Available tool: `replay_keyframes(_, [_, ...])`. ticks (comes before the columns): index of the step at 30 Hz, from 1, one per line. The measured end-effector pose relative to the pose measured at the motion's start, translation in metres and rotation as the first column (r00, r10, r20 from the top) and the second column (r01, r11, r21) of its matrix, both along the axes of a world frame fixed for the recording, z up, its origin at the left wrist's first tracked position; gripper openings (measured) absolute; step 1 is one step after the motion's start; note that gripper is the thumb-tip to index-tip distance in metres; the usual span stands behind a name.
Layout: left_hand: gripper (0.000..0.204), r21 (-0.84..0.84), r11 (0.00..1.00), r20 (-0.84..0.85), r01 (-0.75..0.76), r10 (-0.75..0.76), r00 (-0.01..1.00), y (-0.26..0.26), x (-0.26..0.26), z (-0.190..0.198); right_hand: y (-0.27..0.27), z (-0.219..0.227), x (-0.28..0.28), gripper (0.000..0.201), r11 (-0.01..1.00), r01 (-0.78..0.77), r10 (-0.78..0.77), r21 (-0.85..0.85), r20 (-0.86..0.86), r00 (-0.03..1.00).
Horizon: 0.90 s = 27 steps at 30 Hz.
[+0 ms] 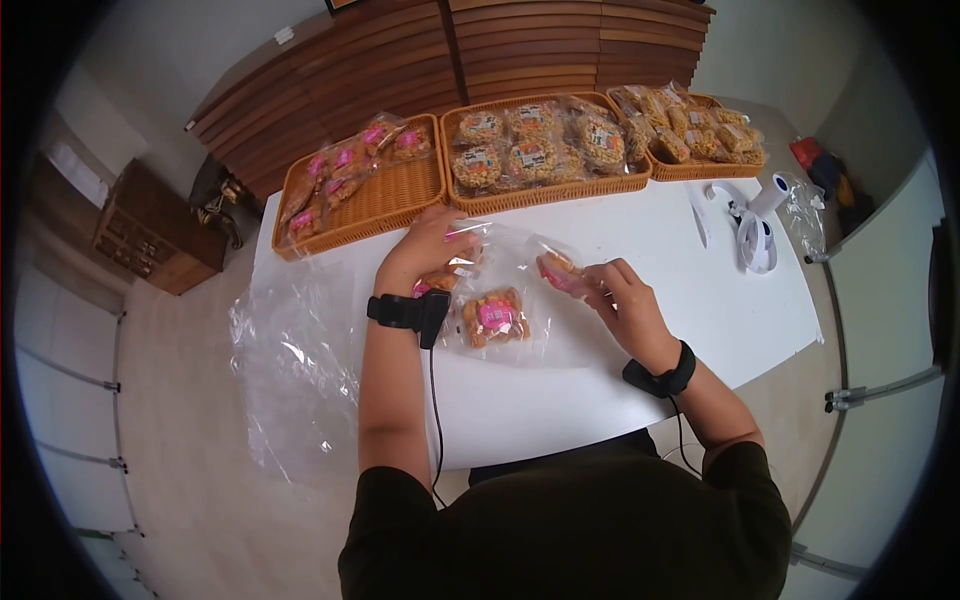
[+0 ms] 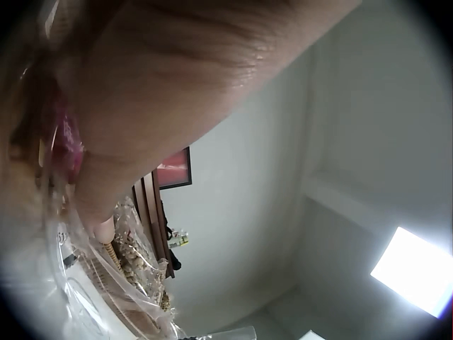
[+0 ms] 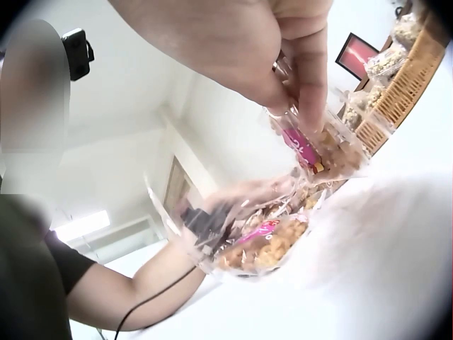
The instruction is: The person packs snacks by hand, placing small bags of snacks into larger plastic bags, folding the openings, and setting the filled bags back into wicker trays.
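Fingers of right hand [image 1: 635, 315] clenched on pink-labelled snack packet [image 1: 560, 270], raised over white table [image 1: 520, 405]. Left hand [image 1: 425, 245] set over clear plastic bag [image 1: 515, 245]; whether grasping, cannot be told. Bagging step judged in hand; bag opening to be kept spread, packet to be lined up. Left hand crowded by wicker tray [image 1: 375, 205] rim; more room judged available rightward, toward paper rolls [image 1: 768, 195].

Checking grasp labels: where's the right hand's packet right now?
In the head view, the held packet is in the right hand, up and right of the lowest packet.
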<state>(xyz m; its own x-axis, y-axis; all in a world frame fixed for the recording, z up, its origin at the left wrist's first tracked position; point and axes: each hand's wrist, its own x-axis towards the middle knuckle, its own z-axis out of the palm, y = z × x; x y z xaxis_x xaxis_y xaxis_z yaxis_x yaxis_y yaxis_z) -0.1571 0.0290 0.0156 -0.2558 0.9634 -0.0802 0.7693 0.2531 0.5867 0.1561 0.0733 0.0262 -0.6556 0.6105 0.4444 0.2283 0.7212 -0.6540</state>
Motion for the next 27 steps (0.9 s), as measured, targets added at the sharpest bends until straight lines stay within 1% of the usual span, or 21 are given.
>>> replay_keyframes(1, [0.052,0.034,0.999,0.011,0.024,-0.025,1.000,-0.001,0.000,-0.001,0.000,-0.002,-0.004,0.014,0.994,-0.018,0.014,0.107,0.037,0.999])
replay_keyframes(2, [0.050,0.067,0.997,0.022,0.049,-0.050,0.998,-0.002,-0.001,-0.002,-0.001,-0.003,-0.008,0.016,0.993,-0.031,0.027,0.114,0.034,0.999])
replay_keyframes(6, [0.049,0.062,0.997,0.050,0.037,-0.040,0.998,-0.002,0.000,0.001,0.003,0.001,-0.012,0.014,0.990,-0.059,0.052,0.125,0.060,0.997])
replay_keyframes(7, [0.050,0.063,0.998,0.063,0.024,-0.028,0.998,-0.003,0.000,0.001,0.004,0.005,-0.011,0.013,0.989,-0.074,0.082,-0.124,0.061,0.995])
replay_keyframes(8, [0.050,0.064,0.998,0.076,0.009,-0.014,0.997,-0.003,-0.001,0.000,0.005,0.007,-0.010,0.014,0.927,-0.085,0.113,-0.366,0.055,0.992])
replay_keyframes(9, [0.050,0.061,0.998,0.079,0.004,-0.008,0.997,-0.003,-0.002,-0.002,0.009,0.007,-0.008,0.014,0.925,-0.089,0.118,-0.369,0.057,0.991])
replay_keyframes(11, [0.051,0.093,0.995,-0.007,0.043,-0.042,0.999,-0.003,-0.004,-0.005,0.015,0.007,-0.005,0.018,0.751,-0.056,0.139,-0.658,0.074,0.987])
replay_keyframes(12, [0.051,0.092,0.995,-0.007,0.045,-0.045,0.999,-0.003,-0.004,-0.006,0.015,0.003,-0.007,0.020,0.770,-0.069,0.120,-0.634,0.038,0.992])
replay_keyframes(13, [0.052,0.069,0.997,0.045,0.041,-0.044,0.998,-0.004,-0.003,-0.003,0.014,0.005,-0.008,0.020,0.769,-0.065,0.115,-0.636,0.037,0.993])
replay_keyframes(14, [0.052,0.047,0.998,0.095,0.039,-0.044,0.995,-0.003,-0.001,-0.001,0.014,0.008,-0.010,0.020,0.798,-0.044,0.140,-0.601,0.114,0.984])
replay_keyframes(15, [0.052,0.046,0.998,0.091,0.047,-0.051,0.995,-0.002,-0.001,-0.001,0.014,0.011,-0.012,0.020,0.828,-0.027,0.160,-0.561,0.190,0.969])
replay_keyframes(16, [0.053,0.057,0.997,0.082,0.048,-0.053,0.995,-0.003,-0.001,-0.001,0.015,0.012,-0.012,0.020,0.828,-0.025,0.154,-0.561,0.185,0.971])
replay_keyframes(18, [0.053,0.067,0.996,0.063,0.053,-0.057,0.996,-0.005,-0.002,0.000,0.016,0.012,-0.014,0.021,0.779,-0.051,0.284,-0.625,0.279,0.917])
replay_keyframes(19, [0.054,0.064,0.995,0.036,0.079,-0.082,0.996,-0.005,0.001,0.002,0.017,0.013,-0.017,0.021,0.779,-0.054,0.282,-0.625,0.272,0.920])
replay_keyframes(20, [0.055,0.060,0.993,0.013,0.104,-0.105,0.994,-0.005,0.003,0.003,0.019,0.011,-0.020,0.021,0.817,-0.046,0.261,-0.575,0.297,0.918])
replay_keyframes(21, [0.055,0.058,0.993,0.011,0.107,-0.108,0.994,-0.005,0.003,0.003,0.020,0.009,-0.022,0.021,0.852,-0.038,0.238,-0.522,0.323,0.916])
replay_keyframes(22, [0.056,0.061,0.991,0.028,0.123,-0.125,0.992,-0.004,0.003,0.003,0.022,-0.002,-0.025,0.021,0.851,-0.035,0.236,-0.524,0.322,0.917])
replay_keyframes(23, [0.057,0.064,0.988,0.046,0.138,-0.141,0.989,-0.004,0.005,0.003,0.023,-0.015,-0.030,0.024,0.834,-0.045,0.153,-0.549,0.152,0.977])
replay_keyframes(24, [0.057,0.065,0.988,0.048,0.138,-0.142,0.989,-0.003,0.006,0.003,0.025,-0.025,-0.031,0.030,0.819,-0.063,0.061,-0.570,-0.022,0.998])
replay_keyframes(25, [0.057,0.062,0.989,0.044,0.134,-0.136,0.990,-0.003,0.007,0.005,0.021,-0.023,-0.032,0.030,0.820,-0.062,0.063,-0.568,-0.019,0.998])
replay_keyframes(27, [0.057,0.059,0.992,0.051,0.114,-0.117,0.992,-0.007,0.008,0.006,0.002,-0.021,-0.030,0.040,0.953,-0.065,0.062,-0.297,-0.018,0.998])
